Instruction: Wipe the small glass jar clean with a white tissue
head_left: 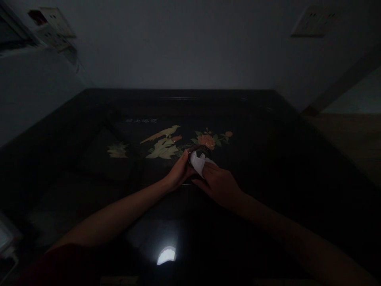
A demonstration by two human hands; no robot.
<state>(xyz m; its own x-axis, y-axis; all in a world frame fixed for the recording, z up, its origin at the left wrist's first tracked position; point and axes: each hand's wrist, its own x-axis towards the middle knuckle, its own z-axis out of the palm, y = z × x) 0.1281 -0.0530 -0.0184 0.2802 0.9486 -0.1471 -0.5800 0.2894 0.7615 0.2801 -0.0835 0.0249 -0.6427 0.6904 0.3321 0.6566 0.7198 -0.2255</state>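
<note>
Dark rounded vessel [203, 149], apparently a cup or bowl, is held between the two hands above the middle of the glossy black surface [256, 135], just before the printed peony [206, 141]. White cloth or tissue [197, 163] bunches at its mouth; how far in it goes, and whether anything else is inside, the gloom hides. Small highlights glint along the curved rim. The left hand [179, 170] grips the near left side, thumb up; the right hand [220, 183] pinches the white wad, back upward. Both forearms stretch forward and converge.
</note>
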